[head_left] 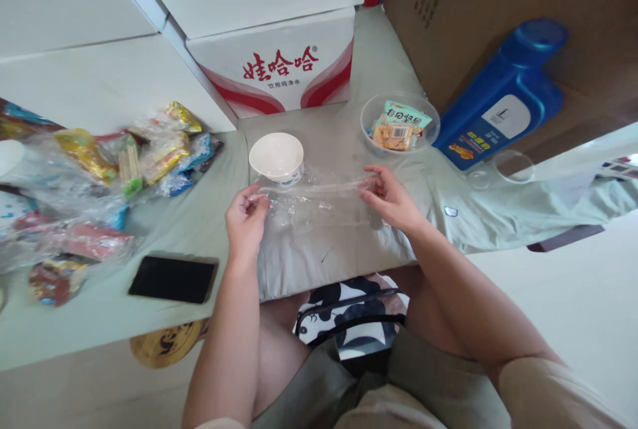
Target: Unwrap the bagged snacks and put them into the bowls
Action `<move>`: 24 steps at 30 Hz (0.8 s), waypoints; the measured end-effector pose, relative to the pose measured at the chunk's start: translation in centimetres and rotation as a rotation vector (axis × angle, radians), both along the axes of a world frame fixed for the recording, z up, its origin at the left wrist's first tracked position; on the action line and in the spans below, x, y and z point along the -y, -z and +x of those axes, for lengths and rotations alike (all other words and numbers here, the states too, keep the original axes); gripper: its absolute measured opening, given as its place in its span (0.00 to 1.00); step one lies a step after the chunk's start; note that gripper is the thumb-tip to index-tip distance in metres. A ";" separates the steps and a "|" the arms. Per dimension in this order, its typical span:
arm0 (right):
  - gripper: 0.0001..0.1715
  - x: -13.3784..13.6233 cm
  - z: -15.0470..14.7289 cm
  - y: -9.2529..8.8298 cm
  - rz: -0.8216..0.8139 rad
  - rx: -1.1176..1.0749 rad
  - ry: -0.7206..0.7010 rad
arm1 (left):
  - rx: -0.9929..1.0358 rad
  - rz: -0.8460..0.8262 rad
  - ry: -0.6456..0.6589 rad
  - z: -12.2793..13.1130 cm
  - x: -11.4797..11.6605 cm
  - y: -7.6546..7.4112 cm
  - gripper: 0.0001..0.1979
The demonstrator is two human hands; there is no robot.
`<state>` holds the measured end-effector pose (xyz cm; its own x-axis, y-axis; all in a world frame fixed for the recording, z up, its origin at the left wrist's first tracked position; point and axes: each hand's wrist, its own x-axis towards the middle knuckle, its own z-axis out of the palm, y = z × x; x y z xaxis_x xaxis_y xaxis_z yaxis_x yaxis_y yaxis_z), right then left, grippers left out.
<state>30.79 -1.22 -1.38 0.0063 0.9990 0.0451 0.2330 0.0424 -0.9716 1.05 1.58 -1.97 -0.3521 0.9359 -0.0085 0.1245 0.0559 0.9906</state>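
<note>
A sheet of clear plastic film [319, 200] stretches between my two hands over the pale cloth-covered table. My left hand [246, 216] is closed, its thumb and fingers pinching the film's left end. The right end lies between the thumb and fingers of my right hand [389, 196], also closed on it. Just beyond the film stands a white paper bowl [276, 157] with a blue pattern low on its side. Farther right, a clear plastic bowl [366, 140] holds snack packets [399, 127].
Wrapped snacks and plastic bags [94, 183] crowd the left side, with a black phone [173, 279] nearer me. A white-and-red carton [274, 67] stands at the back. On the right are a blue bottle [503, 97], a clear cup [513, 167] and a large brown box [478, 17].
</note>
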 end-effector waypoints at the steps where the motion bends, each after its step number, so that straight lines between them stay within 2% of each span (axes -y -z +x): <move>1: 0.28 0.0 0.2 0.1 0.028 0.045 -0.059 | -0.001 0.000 -0.012 0.0 0.0 0.0 0.18; 3: 0.27 -0.1 0.5 0.1 0.104 0.157 -0.101 | -0.001 -0.004 -0.022 -0.1 -0.1 -0.2 0.18; 7: 0.09 -0.1 0.7 -0.1 0.223 0.321 0.035 | -0.068 -0.006 -0.007 -0.4 -0.1 -0.3 0.18; 12: 0.09 -0.1 0.4 -0.2 0.350 0.442 0.322 | -0.229 0.053 0.074 -0.9 0.3 -0.2 0.09; 14: 0.09 -0.2 0.5 -0.1 0.387 0.471 0.368 | -0.232 0.113 0.139 -1.1 0.5 -0.2 0.08; 16: 0.07 -0.2 0.7 -0.2 0.412 0.489 0.330 | -0.143 0.160 0.176 -1.1 0.6 -0.4 0.09; 19: 0.04 -0.1 0.9 -0.5 0.400 0.464 0.172 | 0.076 0.150 0.190 -1.1 0.6 -1.2 0.12; 21: 0.04 0.3 0.8 -1.0 0.315 0.377 0.086 | 0.208 0.096 0.189 -1.1 0.6 -1.8 0.15; 24: 0.08 0.9 0.3 -1.6 0.092 0.142 0.074 | 0.316 0.022 0.156 -1.0 0.6 -2.4 0.18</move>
<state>31.08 -2.15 0.25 0.0670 0.9877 0.1416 0.3732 0.1068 -0.9216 0.02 0.96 0.38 -0.1885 0.9793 -0.0738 -0.1831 0.0388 0.9823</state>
